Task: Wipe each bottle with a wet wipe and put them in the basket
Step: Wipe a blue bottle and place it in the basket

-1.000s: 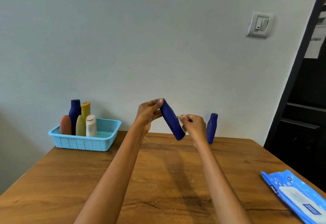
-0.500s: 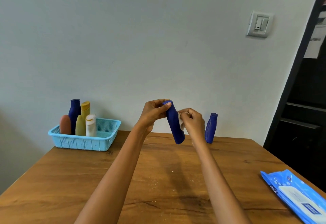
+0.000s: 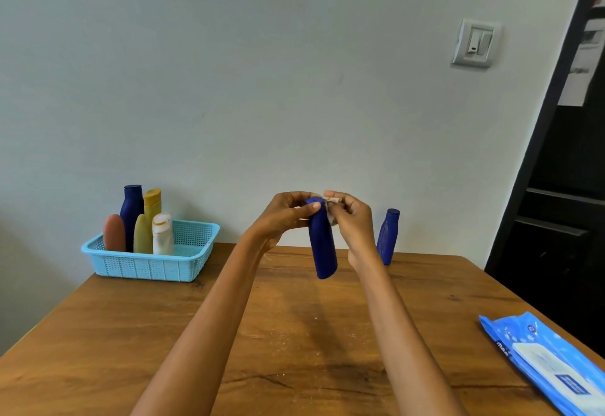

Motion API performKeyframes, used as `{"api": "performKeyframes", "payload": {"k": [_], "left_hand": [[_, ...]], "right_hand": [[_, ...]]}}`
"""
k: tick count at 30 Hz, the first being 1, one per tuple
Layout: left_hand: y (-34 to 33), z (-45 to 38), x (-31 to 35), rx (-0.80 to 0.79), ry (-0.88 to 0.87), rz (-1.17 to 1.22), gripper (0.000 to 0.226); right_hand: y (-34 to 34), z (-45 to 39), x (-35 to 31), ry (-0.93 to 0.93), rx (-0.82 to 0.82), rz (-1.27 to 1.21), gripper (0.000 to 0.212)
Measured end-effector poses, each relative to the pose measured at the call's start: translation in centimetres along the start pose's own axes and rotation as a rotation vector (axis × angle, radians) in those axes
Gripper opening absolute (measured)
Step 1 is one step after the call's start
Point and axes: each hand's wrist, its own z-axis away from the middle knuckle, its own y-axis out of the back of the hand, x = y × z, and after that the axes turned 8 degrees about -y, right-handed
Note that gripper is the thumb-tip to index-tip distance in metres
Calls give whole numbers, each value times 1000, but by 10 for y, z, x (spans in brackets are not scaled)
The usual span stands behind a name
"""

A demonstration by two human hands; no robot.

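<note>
While we work outward from the fingers, each line below records one item.

Left fingers: our left hand (image 3: 284,216) pinches the top end of the dark blue bottle (image 3: 322,245), thumb across the front and fingers curled behind.

Right fingers: our right hand (image 3: 352,219) is bunched around the wet wipe (image 3: 332,201) and presses it against the upper end of the same bottle. Only a pale scrap of the wipe shows between the fingertips.

Bottle position: it hangs nearly upright in the air between both hands, above the table (image 3: 294,334), its lower end free and touching nothing.

Change: a second ago the bottle slanted steeply and the wipe sat near its lower end. Now the bottle is close to vertical and the wipe has travelled to the top.

Meaning for the task: we judge that one pass along the body is complete and the cap end is the part now under cleaning. This bottle should be close to ready for the basket.

Basket: the light blue basket (image 3: 183,265) stands at the far left of the table and holds five bottles upright in its left half. The right half has room.

Remaining work: a second blue bottle (image 3: 388,235) stands on the table just beyond the right hand, not yet in the basket.

Supply: the wipe pack (image 3: 550,363) lies at the near right edge of the table.
</note>
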Motion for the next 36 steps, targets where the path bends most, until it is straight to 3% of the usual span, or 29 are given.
{"api": "performKeyframes", "payload": {"k": [2, 6, 11, 14, 18, 23, 28, 32, 36], "left_hand": [[-1, 0, 0, 24, -20, -17, 20], [-2, 1, 0, 79, -48, 3, 11], [-1, 1, -1, 129, -39, 40, 20], [-2, -1, 0, 104, -46, 1, 21], [-3, 0, -1, 81, -47, -44, 24], [0, 0, -1, 190, -75, -16, 22], [3, -2, -3, 367, -58, 42, 26], [8, -1, -3, 404, -45, 51, 27], [10, -1, 0, 465, -50, 87, 30]], "right_hand": [[-3, 2, -1, 59, 24, -11, 17], [-1, 0, 11, 135, 70, 257, 17], [13, -8, 30, -9, 22, 604, 18], [12, -8, 25, -65, 33, 378, 16], [3, -6, 7, 42, 3, 117, 21], [0, -4, 15, 92, 12, 207, 22], [8, -6, 32, -53, -28, 404, 22], [0, 1, 23, -112, -149, 245, 29], [-12, 10, 12, -53, -296, 81, 39]]}}
